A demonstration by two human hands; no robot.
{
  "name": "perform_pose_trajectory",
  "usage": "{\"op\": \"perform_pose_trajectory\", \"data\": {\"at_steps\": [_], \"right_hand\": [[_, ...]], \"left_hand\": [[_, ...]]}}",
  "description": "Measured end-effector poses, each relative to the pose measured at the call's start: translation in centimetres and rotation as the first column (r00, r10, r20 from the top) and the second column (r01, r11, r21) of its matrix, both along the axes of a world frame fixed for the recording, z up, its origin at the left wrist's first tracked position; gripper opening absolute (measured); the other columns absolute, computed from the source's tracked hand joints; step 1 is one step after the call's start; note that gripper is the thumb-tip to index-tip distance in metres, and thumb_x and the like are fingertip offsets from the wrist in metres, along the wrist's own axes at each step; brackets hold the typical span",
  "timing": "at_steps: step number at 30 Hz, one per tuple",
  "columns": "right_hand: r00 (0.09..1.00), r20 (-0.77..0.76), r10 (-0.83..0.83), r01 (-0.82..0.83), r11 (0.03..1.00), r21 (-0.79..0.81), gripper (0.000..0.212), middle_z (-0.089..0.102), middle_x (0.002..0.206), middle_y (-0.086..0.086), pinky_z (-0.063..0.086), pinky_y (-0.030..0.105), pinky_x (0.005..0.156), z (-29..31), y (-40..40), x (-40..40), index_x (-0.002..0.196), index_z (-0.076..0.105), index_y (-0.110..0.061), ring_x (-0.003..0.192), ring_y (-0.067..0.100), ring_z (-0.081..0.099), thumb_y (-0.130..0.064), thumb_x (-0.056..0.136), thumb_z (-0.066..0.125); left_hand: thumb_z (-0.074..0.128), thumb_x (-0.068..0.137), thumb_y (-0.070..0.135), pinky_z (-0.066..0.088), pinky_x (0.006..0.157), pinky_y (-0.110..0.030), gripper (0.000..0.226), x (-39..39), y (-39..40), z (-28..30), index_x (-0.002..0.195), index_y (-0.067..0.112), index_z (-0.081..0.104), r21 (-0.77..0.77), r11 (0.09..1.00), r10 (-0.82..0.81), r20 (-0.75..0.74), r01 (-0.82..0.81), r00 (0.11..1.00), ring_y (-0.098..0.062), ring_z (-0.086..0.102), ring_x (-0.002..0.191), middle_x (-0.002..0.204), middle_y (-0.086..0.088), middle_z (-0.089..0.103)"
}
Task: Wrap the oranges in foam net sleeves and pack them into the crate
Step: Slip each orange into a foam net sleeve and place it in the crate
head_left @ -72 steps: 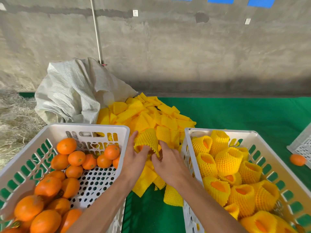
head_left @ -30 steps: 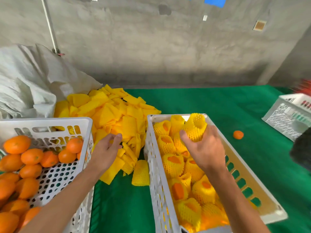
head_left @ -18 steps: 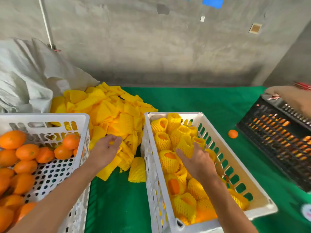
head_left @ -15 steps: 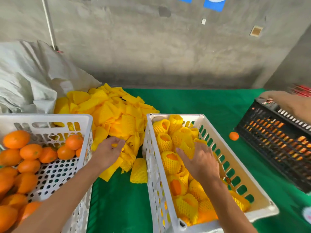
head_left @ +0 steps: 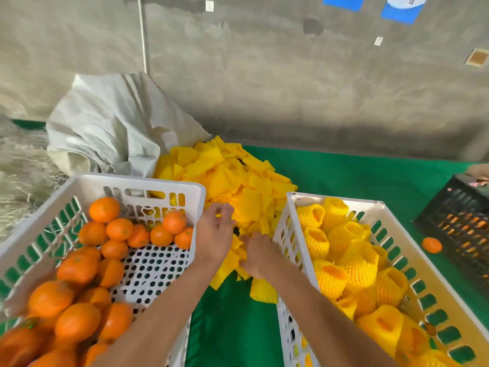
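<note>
Between two white crates lies a pile of flat yellow foam net sleeves (head_left: 232, 186) on the green mat. My left hand (head_left: 215, 234) is at the pile's near edge, its thumb and fingers curled and pinching a sleeve. Just right of it, my right hand (head_left: 258, 254) reaches into the loose sleeves, fingertips touching them and partly buried. The left crate (head_left: 132, 182) holds several bare oranges (head_left: 104, 209). The right crate (head_left: 291, 234) holds several oranges wrapped in yellow sleeves (head_left: 354, 263).
A crumpled white sack (head_left: 113, 128) sits behind the left crate against the concrete wall. At the far right stands a black crate (head_left: 455, 221) with a loose orange (head_left: 431, 245) beside it and another person's hand (head_left: 479, 172) above. Straw lies at the left.
My right hand has left the right crate, letting go of the wrapped orange, and moved left into the sleeve pile. My left hand stayed at the pile. The view swung back to the left.
</note>
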State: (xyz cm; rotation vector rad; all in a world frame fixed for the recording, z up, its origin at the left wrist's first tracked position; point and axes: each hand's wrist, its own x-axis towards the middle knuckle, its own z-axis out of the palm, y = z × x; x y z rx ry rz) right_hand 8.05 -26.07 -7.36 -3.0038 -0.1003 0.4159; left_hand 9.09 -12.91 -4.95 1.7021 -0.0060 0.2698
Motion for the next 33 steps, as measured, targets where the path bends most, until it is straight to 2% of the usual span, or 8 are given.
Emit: {"op": "perform_pose_trajectory", "data": {"at_steps": [4,7,13,18,21,26,29,33], "right_hand": [[0.970,-0.240,-0.048,0.044,0.999,-0.021,0.056,0.039,0.153,0.013,0.045,0.043,0.102,-5.9,1.1,2.6,0.151,0.036,-0.021,0.139,0.036,0.040,-0.032,0.099,0.054],[0.982,-0.188,0.015,-0.018,1.000,-0.015,0.022,0.059,0.120,0.012,0.045,0.039,0.082,-9.2,2.2,3.6,0.122,0.051,-0.018,0.119,0.035,0.056,-0.025,0.102,0.046],[0.999,-0.030,0.013,-0.013,1.000,-0.025,0.024,0.060,0.125,0.012,0.050,0.038,0.093,-10.0,2.6,4.2,0.124,0.054,-0.011,0.118,0.028,0.057,-0.020,0.106,0.041],[0.995,-0.018,-0.099,0.101,0.982,0.157,0.020,0.068,0.112,0.011,0.052,0.033,0.076,-4.2,2.0,4.8,0.102,0.064,-0.012,0.109,0.030,0.065,-0.013,0.102,0.044],[0.942,0.085,-0.325,0.264,0.873,0.409,0.023,0.063,0.075,0.003,0.037,0.024,0.050,0.5,1.0,4.3,0.075,0.062,-0.014,0.079,0.025,0.062,-0.023,0.097,0.059],[0.759,0.309,-0.573,0.100,0.571,0.815,0.015,0.065,0.092,-0.015,0.050,0.022,0.070,5.4,-0.3,0.1,0.104,0.068,-0.024,0.086,0.004,0.063,-0.032,0.091,0.072],[0.794,0.286,-0.536,-0.025,0.441,0.897,0.019,0.068,0.102,-0.004,0.056,0.028,0.083,5.1,-0.3,-2.0,0.110,0.068,-0.023,0.099,0.011,0.066,-0.028,0.092,0.074],[0.854,0.226,-0.469,-0.068,0.330,0.942,0.012,0.069,0.104,-0.003,0.056,0.024,0.085,4.7,-0.8,-2.2,0.105,0.068,-0.020,0.102,0.011,0.066,-0.022,0.094,0.072]], "left_hand": [[0.054,0.104,0.039,0.050,0.058,-0.032,0.037,0.0,-0.2,-0.7,0.075,0.020,0.068,0.029,0.998,-0.057,0.000,0.057,0.998,-0.016,0.068,0.060,0.068,-0.002,0.070],[0.050,0.099,0.052,0.053,0.063,-0.042,0.044,0.1,-0.3,-0.8,0.071,0.022,0.066,0.046,0.997,-0.060,0.007,0.060,0.998,-0.017,0.067,0.062,0.066,0.004,0.069],[0.050,0.098,0.050,0.056,0.073,-0.048,0.043,0.3,-0.5,-0.7,0.069,0.023,0.066,0.037,0.997,-0.064,-0.007,0.064,0.998,-0.017,0.069,0.066,0.072,0.004,0.072],[0.054,0.099,0.046,0.056,0.069,-0.040,0.040,-0.1,-0.8,-0.5,0.069,0.024,0.067,0.026,0.997,-0.073,-0.006,0.073,0.997,-0.013,0.068,0.066,0.065,0.005,0.069],[0.057,0.099,0.041,0.047,0.059,-0.034,0.037,-0.1,-0.6,-0.4,0.071,0.018,0.065,0.034,0.999,-0.041,-0.003,0.041,0.999,-0.006,0.059,0.059,0.063,0.010,0.065],[0.063,0.094,0.060,0.044,0.060,-0.018,0.037,-0.4,-0.9,-0.1,0.084,0.025,0.059,0.050,0.999,0.001,-0.115,0.005,0.993,-0.003,0.058,0.065,0.078,0.010,0.065],[0.063,0.094,0.061,0.060,0.084,-0.040,0.040,-0.8,-1.3,0.1,0.096,0.021,0.063,-0.058,0.989,-0.142,-0.149,0.135,0.979,-0.014,0.069,0.089,0.094,0.004,0.070],[0.059,0.104,0.035,0.058,0.082,-0.058,0.023,-1.2,-1.2,0.7,0.099,0.015,0.070,-0.055,0.973,-0.226,-0.059,0.223,0.972,-0.022,0.072,0.092,0.092,-0.002,0.074]]}}
